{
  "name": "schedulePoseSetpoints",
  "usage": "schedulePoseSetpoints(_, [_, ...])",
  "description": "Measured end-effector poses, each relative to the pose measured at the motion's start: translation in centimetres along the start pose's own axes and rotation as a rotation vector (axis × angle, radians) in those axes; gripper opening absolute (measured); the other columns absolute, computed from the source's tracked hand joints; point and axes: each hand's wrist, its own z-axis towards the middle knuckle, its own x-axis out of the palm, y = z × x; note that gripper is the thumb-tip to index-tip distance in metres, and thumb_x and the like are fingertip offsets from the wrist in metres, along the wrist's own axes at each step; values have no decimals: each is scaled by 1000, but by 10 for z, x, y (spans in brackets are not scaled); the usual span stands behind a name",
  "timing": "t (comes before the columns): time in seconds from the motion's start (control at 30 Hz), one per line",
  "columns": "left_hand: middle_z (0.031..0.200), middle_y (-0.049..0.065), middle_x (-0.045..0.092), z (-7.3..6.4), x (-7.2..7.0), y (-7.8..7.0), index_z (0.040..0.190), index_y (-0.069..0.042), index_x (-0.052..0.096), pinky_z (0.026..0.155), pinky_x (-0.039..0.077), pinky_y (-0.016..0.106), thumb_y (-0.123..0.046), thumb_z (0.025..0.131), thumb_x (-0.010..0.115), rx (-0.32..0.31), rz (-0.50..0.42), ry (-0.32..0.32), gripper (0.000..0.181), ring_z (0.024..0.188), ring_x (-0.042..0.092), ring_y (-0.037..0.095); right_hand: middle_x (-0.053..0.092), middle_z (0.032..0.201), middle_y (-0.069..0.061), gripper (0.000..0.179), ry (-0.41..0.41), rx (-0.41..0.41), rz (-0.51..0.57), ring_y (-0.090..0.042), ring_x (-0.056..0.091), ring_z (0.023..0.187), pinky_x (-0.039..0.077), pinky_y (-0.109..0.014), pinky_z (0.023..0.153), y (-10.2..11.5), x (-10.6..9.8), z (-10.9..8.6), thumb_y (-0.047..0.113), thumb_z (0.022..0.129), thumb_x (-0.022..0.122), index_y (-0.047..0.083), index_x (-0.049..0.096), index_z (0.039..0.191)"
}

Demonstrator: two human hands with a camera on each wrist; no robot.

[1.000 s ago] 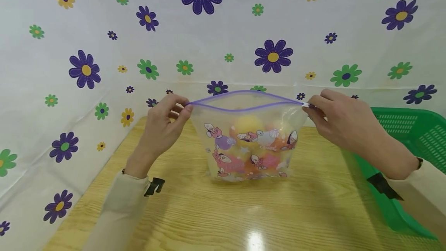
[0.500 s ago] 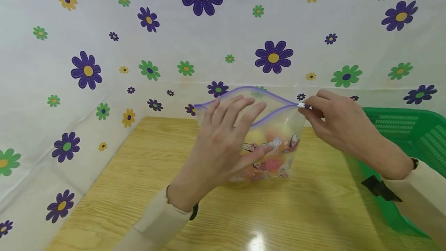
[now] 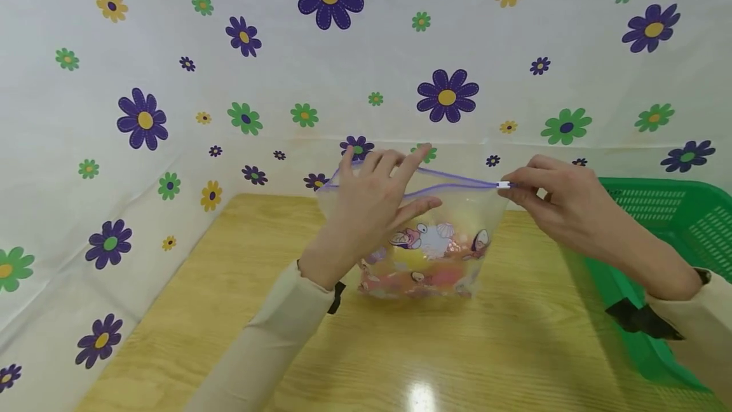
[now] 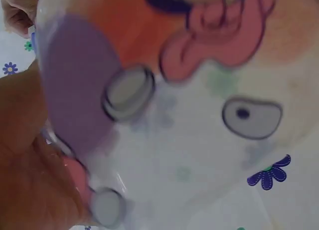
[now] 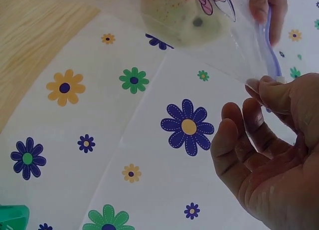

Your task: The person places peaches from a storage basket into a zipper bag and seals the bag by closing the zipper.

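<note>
A clear zip bag [image 3: 434,240] with printed pink cartoon figures and a purple zip stands on the wooden table, mouth parted. Blurred yellow and orange round things show through it; a yellow-green one [image 5: 184,15] with a dark spot looks like fruit. My right hand [image 3: 566,199] pinches the white slider [image 3: 503,185] end at the bag's right corner. My left hand [image 3: 372,205] lies over the left part of the mouth, fingers spread and thumb out, hiding part of the zip. In the left wrist view the bag's print fills most of the picture beside the left palm [image 4: 30,165].
A green perforated basket [image 3: 680,221] stands on the right, under the right forearm. White cloth [image 3: 343,62] with purple, yellow and green flowers hangs behind and to the left of the wooden table [image 3: 515,348].
The left hand has let go of the bag's left corner and moved right over the mouth, fingers spreading. The right hand keeps pinching the right corner, and the mouth has narrowed since half a second ago.
</note>
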Motion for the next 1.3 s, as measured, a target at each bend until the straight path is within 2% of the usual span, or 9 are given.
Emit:
schedulePoseSetpoints(0.1, [97, 1, 63, -1, 7, 5, 128, -22, 63, 99, 51, 55, -52, 102, 53, 16, -70, -48, 41, 94, 62, 20, 58, 74, 6, 9, -7, 2, -8, -1, 42, 64, 35, -16, 55, 0, 2, 0, 1, 88, 76, 8, 77, 93])
schedulePoseSetpoints(0.2, [86, 0, 56, 0, 12, 5, 108, -18, 67, 82, 53, 44, -40, 105, 54, 32, -115, -101, 26, 79, 55, 19, 54, 71, 6, 6, -8, 16, -33, -4, 40, 63, 33, -19, 55, 3, 6, 2, 3, 90, 75, 9, 73, 88])
schedulePoseSetpoints(0.3, [95, 2, 61, 3, 10, -1, 112, -16, 69, 82, 54, 42, -34, 107, 54, 21, -162, -115, 25, 85, 59, 19, 51, 69, 5, 9, -7, 34, -57, -7, 39, 63, 31, -21, 54, 5, 9, 4, 3, 90, 74, 9, 70, 85])
schedulePoseSetpoints(0.4, [114, 4, 66, 8, 6, -14, 125, -14, 67, 94, 55, 45, -32, 107, 55, 36, -244, -120, 28, 103, 64, 22, 50, 68, 4, 8, -15, 40, -65, -8, 39, 62, 32, -21, 54, 5, 9, 4, 3, 90, 75, 9, 70, 86])
schedulePoseSetpoints(0.5, [130, 6, 65, 17, 4, -29, 137, -16, 61, 104, 52, 46, -36, 105, 57, 82, -291, -136, 38, 121, 63, 25, 52, 69, 3, 6, -19, 37, -78, -8, 41, 62, 34, -21, 54, 5, 9, 4, 3, 89, 76, 7, 72, 88])
schedulePoseSetpoints(0.63, [138, 1, 64, 29, 5, -44, 137, -19, 62, 113, 47, 50, -40, 105, 56, 124, -257, -151, 38, 131, 59, 21, 56, 72, 1, 5, -13, 38, -113, -9, 45, 64, 38, -22, 54, 6, 9, 4, 4, 89, 77, 5, 74, 92])
schedulePoseSetpoints(0.8, [125, -4, 70, 38, 10, -50, 124, -22, 67, 117, 43, 53, -38, 107, 53, 136, -235, -160, 27, 123, 64, 15, 58, 76, -2, 8, -10, 25, -148, -10, 47, 64, 41, -24, 54, 7, 7, 3, 4, 87, 78, 4, 75, 95])
schedulePoseSetpoints(1.03, [105, -6, 69, 42, 16, -54, 115, -23, 68, 100, 53, 41, -38, 104, 58, 151, -198, -230, 21, 101, 69, 14, 57, 77, -5, 12, -67, -82, -224, -14, 46, 65, 41, -28, 51, 7, 4, 1, 2, 83, 78, 4, 76, 95])
schedulePoseSetpoints(1.3, [100, -7, 68, 43, 22, -56, 113, -25, 68, 83, 54, 35, -37, 101, 56, 140, -143, -259, 20, 90, 66, 15, 61, 80, -10, 12, -115, -148, -293, -26, 55, 72, 48, -38, 56, 7, 5, 0, 3, 81, 78, 4, 78, 93])
